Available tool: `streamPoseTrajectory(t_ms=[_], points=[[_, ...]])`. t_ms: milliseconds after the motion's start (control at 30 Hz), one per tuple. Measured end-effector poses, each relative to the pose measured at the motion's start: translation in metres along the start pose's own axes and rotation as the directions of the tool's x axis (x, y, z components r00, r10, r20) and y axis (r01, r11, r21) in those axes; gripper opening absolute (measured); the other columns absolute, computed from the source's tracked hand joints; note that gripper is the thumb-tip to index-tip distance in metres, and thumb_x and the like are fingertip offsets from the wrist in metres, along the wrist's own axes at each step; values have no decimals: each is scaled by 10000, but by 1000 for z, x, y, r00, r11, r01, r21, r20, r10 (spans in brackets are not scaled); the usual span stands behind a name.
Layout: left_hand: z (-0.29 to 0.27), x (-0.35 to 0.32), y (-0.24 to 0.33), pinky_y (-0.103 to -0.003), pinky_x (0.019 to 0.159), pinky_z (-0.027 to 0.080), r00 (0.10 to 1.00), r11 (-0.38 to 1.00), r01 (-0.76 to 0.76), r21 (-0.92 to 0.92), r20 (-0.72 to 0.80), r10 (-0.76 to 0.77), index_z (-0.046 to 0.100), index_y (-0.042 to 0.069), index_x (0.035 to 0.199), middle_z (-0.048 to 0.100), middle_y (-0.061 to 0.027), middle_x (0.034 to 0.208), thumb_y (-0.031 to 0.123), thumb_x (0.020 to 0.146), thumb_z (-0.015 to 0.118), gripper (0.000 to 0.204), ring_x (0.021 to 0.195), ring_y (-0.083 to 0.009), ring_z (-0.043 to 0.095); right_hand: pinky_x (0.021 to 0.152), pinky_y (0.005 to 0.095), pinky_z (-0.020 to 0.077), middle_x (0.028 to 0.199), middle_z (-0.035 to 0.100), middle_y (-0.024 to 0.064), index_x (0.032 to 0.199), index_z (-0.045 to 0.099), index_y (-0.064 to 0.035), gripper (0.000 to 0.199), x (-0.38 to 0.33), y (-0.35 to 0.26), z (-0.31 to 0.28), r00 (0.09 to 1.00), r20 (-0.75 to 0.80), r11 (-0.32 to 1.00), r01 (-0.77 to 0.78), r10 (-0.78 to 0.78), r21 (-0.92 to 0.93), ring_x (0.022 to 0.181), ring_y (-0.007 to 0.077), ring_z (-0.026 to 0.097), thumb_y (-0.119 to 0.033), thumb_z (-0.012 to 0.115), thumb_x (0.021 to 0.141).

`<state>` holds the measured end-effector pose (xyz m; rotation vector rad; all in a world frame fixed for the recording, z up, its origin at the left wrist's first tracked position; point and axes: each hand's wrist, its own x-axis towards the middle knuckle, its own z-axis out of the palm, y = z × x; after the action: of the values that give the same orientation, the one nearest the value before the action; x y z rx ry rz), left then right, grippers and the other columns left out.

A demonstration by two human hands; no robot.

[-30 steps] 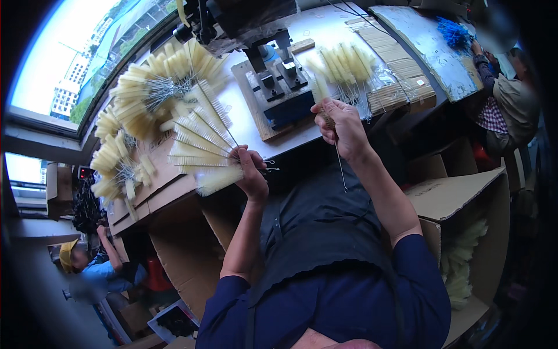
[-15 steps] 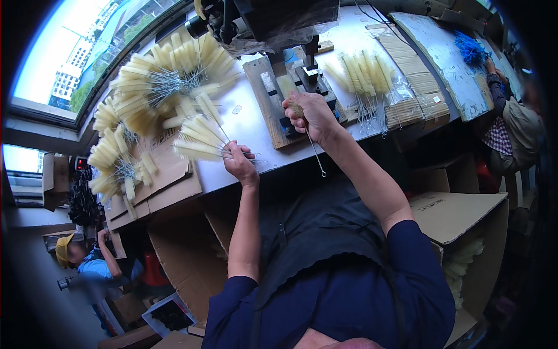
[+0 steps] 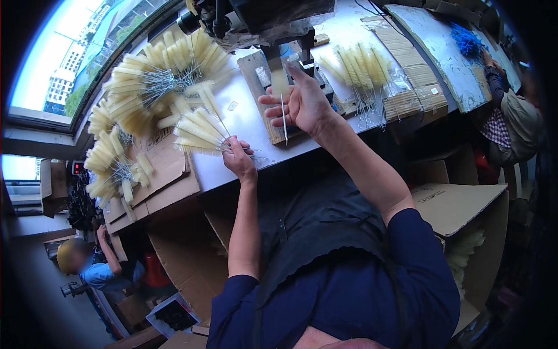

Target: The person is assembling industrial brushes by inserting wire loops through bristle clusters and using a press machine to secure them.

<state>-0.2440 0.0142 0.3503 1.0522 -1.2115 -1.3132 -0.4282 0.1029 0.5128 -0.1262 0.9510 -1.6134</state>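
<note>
My left hand (image 3: 239,159) is closed round the wire handles of several bottle brushes (image 3: 200,132), their cream bristle heads fanned out to the left above the table. My right hand (image 3: 305,104) is open, fingers spread and palm turned left, at the front of a dark metal bench machine (image 3: 305,68). A single bottle brush (image 3: 279,82) stands at the machine beside that palm, its pale wire handle pointing toward me past the fingers. Whether the palm touches this wire I cannot tell; the brush's far end is hidden at the machine.
Heaps of cream brushes (image 3: 131,87) cover the table's left side, partly on cardboard (image 3: 165,160). More brushes (image 3: 363,67) lie right of the machine, beside cardboard strips (image 3: 407,70). An open carton (image 3: 465,209) stands at lower right. Co-workers sit at far left and far right.
My right hand has gone from a closed grip on a brush to spread fingers, and the brush now stands at the machine. My left hand keeps its bunch nearly still.
</note>
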Motion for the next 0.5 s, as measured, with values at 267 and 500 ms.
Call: streamPoseTrajectory(t_ms=[267, 500], points=[[4, 1, -1, -233, 503, 434, 1000, 1000, 3, -8, 3, -3, 552, 20, 1024, 553, -35, 687, 240, 1023, 482, 231, 535, -102, 498, 590, 334, 573, 902, 648, 83, 1056, 544, -13, 346, 41, 37, -9, 997, 17, 996, -82, 82, 22, 719, 166, 636, -334, 606, 944], [5, 1, -1, -226, 533, 428, 994, 995, -101, 21, -26, 102, 554, 24, 961, 536, -19, 673, 205, 1032, 483, 207, 569, -84, 482, 725, 383, 577, 1199, 566, 188, 1294, 442, 52, 556, 30, 86, 2, 996, 29, 988, -81, 85, -131, 944, 239, 611, -375, 574, 963]])
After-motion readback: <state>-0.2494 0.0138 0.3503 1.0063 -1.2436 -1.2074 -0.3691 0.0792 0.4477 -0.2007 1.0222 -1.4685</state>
